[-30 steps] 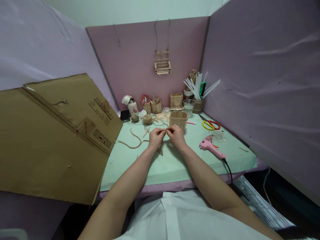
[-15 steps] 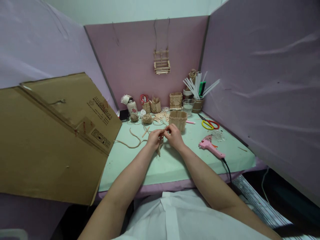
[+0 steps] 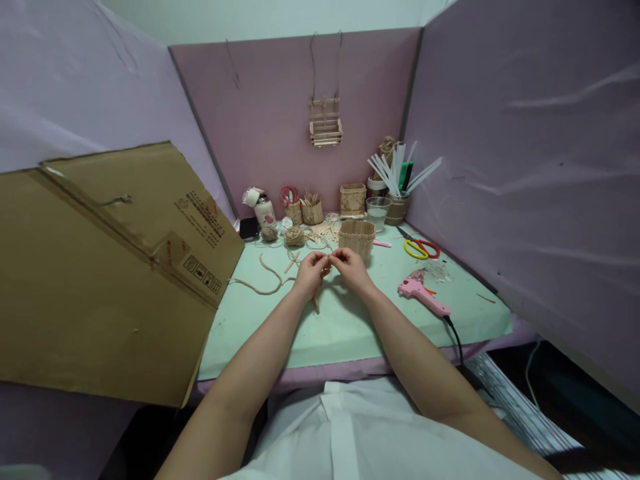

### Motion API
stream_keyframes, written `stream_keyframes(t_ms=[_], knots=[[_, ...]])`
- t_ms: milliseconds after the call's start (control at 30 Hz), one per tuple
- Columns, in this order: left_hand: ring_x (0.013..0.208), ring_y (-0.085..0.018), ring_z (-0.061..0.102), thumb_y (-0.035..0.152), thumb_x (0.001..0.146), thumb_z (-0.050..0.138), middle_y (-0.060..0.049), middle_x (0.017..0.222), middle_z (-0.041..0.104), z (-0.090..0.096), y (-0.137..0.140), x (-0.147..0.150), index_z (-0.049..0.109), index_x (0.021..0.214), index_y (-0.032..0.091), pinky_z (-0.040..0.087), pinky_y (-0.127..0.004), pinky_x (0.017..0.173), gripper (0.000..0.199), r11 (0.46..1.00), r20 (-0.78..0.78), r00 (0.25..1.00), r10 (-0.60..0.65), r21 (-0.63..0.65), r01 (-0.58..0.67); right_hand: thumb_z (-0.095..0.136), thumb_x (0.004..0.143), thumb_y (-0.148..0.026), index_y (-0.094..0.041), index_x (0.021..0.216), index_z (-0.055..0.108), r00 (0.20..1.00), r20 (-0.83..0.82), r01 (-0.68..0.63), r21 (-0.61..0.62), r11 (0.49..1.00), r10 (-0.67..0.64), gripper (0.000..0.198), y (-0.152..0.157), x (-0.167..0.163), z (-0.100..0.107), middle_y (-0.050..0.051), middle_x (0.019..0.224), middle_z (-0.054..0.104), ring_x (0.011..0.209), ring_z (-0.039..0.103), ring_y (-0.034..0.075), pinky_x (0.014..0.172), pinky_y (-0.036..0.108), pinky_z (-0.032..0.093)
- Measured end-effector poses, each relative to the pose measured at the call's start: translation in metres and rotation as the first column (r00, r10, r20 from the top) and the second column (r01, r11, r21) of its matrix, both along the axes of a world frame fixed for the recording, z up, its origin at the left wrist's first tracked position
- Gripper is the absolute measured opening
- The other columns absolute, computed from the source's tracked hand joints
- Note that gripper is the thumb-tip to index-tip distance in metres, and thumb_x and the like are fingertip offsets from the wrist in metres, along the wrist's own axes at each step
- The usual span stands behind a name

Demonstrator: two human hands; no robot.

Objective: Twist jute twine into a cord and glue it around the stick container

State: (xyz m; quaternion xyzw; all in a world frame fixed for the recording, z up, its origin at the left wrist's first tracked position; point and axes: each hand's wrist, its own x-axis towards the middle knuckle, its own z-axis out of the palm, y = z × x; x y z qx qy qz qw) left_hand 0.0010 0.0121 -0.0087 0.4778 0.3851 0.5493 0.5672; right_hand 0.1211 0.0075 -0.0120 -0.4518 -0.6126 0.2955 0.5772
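Note:
Over the middle of the table my left hand point(image 3: 311, 272) is closed on a jute twine cord point(image 3: 257, 292), which curves in from the left and shows again as a short end below the palm. My right hand point(image 3: 351, 270) pinches at the left fingertips, its thumb and index finger closed; whatever thin piece lies between them is too small to make out. Just behind the right hand stands an oval basket of wooden sticks point(image 3: 357, 237), upright and partly covered by that hand. Crossed wooden sticks point(image 3: 291, 263) lie left of my hands.
On the right lie a pink glue gun point(image 3: 425, 297) with a black cord and red-yellow scissors point(image 3: 421, 249). Twine balls point(image 3: 295, 236), stick containers point(image 3: 313, 211) and a clear cup of water point(image 3: 377, 215) line the back. A large cardboard sheet point(image 3: 115, 287) leans at left.
My hands stay almost in place, with fingertips drawn together. The right fingers have shifted slightly, and the cord end under the left hand has moved a little left.

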Motion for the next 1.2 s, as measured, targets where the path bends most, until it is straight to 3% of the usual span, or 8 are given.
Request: stream_keyframes(t_ms=[167, 400, 700, 867, 1033, 1200], knots=[[0.045, -0.004, 0.035, 0.032, 0.069, 0.066, 0.002, 0.063, 0.056, 0.002, -0.004, -0.003, 0.056, 0.077, 0.016, 0.024, -0.02, 0.045, 0.021, 0.996, -0.11, 0.99, -0.093, 0.005, 0.094, 0.058, 0.069, -0.04, -0.018, 0.072, 0.058, 0.991, -0.133, -0.003, -0.102, 0.995, -0.01, 0.022, 0.001, 0.0, 0.001, -0.001, 0.068, 0.056, 0.065, 0.049, 0.014, 0.06, 0.026, 0.038], [0.056, -0.01, 0.047, 0.029, 0.072, 0.06, 0.002, 0.06, 0.058, -0.003, 0.003, -0.004, 0.057, 0.07, 0.016, 0.035, -0.023, 0.057, 0.013, 0.974, -0.384, 0.923, 0.025, 0.217, 0.064, 0.065, 0.062, -0.042, -0.019, 0.067, 0.056, 0.92, -0.392, -0.13, -0.331, 0.935, -0.01, 0.025, -0.006, -0.004, 0.004, -0.004, 0.06, 0.049, 0.058, 0.044, 0.01, 0.053, 0.023, 0.033], [0.055, -0.011, 0.048, 0.024, 0.074, 0.056, 0.002, 0.057, 0.059, 0.0, -0.01, 0.004, 0.056, 0.065, 0.017, 0.033, -0.025, 0.057, 0.011, 0.96, -0.579, 0.811, 0.081, 0.266, 0.093, 0.063, 0.059, -0.034, -0.022, 0.052, 0.04, 0.823, -0.566, -0.117, -0.252, 0.961, -0.048, 0.027, 0.005, -0.002, -0.004, -0.006, 0.045, 0.036, 0.044, 0.032, 0.009, 0.043, 0.025, 0.026], [0.052, -0.01, 0.046, 0.023, 0.073, 0.057, 0.002, 0.055, 0.057, 0.0, -0.015, 0.007, 0.055, 0.062, 0.017, 0.032, -0.025, 0.056, 0.013, 0.963, -0.543, 0.836, 0.074, 0.258, 0.082, 0.062, 0.062, -0.035, -0.022, 0.054, 0.04, 0.818, -0.571, -0.081, -0.23, 0.97, -0.067, 0.026, 0.006, 0.0, -0.003, -0.006, 0.044, 0.035, 0.045, 0.034, 0.01, 0.044, 0.025, 0.026], [0.055, -0.011, 0.05, 0.027, 0.07, 0.062, 0.001, 0.058, 0.06, -0.001, -0.013, 0.008, 0.06, 0.067, 0.017, 0.037, -0.025, 0.059, 0.011, 0.98, -0.35, 0.934, 0.07, 0.199, 0.001, 0.068, 0.063, -0.04, -0.021, 0.06, 0.05, 0.837, -0.547, -0.104, -0.156, 0.982, 0.001, 0.026, 0.007, 0.005, -0.001, -0.005, 0.05, 0.042, 0.047, 0.036, 0.009, 0.048, 0.026, 0.027], [0.063, -0.013, 0.056, 0.029, 0.067, 0.066, -0.001, 0.063, 0.063, 0.001, -0.01, 0.007, 0.066, 0.074, 0.015, 0.042, -0.027, 0.066, 0.016, 0.984, -0.216, 0.97, 0.109, 0.161, -0.075, 0.072, 0.062, -0.048, -0.021, 0.068, 0.056, 0.843, -0.537, -0.119, -0.135, 0.984, 0.029, 0.032, 0.007, 0.009, 0.002, -0.005, 0.054, 0.046, 0.051, 0.04, 0.01, 0.051, 0.026, 0.031]])
